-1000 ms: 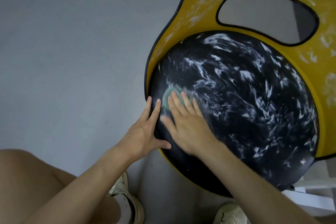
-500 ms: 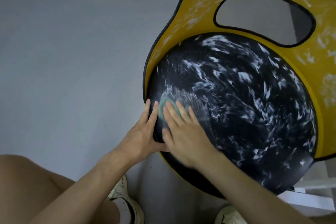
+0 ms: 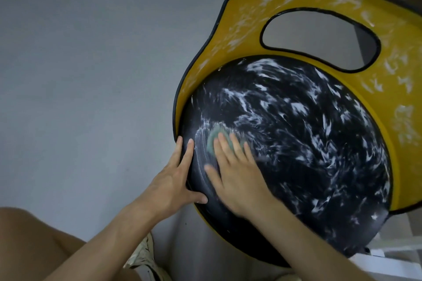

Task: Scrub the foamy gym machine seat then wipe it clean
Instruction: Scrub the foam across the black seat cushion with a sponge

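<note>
- On the seat's (image 3: pixel 308 166) near-left edge: right hand (image 3: pixel 237 173) lies flat, fingers straight, pressing a green pad (image 3: pixel 212 141) onto the black surface. Nothing is pinched.
- Left hand (image 3: pixel 173 180) is spread flat against the seat's left rim, bracing it, not curled round it.
- Foam (image 3: pixel 296 107) streaks most of the seat and the yellow frame (image 3: pixel 228 36) behind it. Scrubbing looks early.
- Risks: the pad is only pressed, so it may skid out on wet foam. The bracing hand may slide off the slick rim. Foam may drip onto the shoe (image 3: pixel 142 255) below the seat.
</note>
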### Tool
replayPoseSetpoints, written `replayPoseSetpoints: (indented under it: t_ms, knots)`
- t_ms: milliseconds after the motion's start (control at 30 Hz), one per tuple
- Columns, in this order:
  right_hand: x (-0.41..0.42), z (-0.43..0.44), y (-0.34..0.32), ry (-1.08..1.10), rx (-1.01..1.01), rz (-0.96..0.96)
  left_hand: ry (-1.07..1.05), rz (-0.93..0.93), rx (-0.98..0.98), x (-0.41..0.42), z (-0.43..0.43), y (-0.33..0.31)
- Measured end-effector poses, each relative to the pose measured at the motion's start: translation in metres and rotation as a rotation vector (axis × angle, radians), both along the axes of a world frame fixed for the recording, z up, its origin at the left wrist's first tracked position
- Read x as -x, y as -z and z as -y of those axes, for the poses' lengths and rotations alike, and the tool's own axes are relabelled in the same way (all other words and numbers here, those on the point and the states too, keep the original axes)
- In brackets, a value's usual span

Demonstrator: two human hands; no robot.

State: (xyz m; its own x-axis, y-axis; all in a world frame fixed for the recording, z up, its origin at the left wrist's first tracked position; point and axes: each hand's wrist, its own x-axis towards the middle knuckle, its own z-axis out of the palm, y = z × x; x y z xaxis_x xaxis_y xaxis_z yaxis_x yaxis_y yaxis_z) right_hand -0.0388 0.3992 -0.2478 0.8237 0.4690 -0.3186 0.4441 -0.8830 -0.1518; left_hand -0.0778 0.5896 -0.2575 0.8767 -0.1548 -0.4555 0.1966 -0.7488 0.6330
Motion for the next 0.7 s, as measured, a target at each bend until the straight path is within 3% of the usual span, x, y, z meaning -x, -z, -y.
replayPoseSetpoints:
  t_ms: [167, 267, 400, 467, 700]
  knots:
    - [0.09, 0.039, 0.003, -0.059, -0.012, -0.044, -0.013, -0.012, -0.001, 0.0, 0.001, 0.003]
    - [0.047, 0.02, 0.005, -0.055, -0.002, 0.001, -0.003, -0.007, -0.018, -0.002, 0.002, 0.003]
    - [-0.041, -0.017, -0.001, 0.106, -0.017, -0.024, 0.009, -0.022, -0.023, -0.003, 0.003, 0.001]
    - [-0.043, -0.018, -0.005, 0.097, -0.02, -0.032, 0.011, -0.031, -0.025, -0.004, 0.003, 0.001]
    - [0.082, 0.054, 0.001, -0.035, -0.037, -0.03, -0.124, 0.029, 0.038, 0.0, 0.017, 0.009]
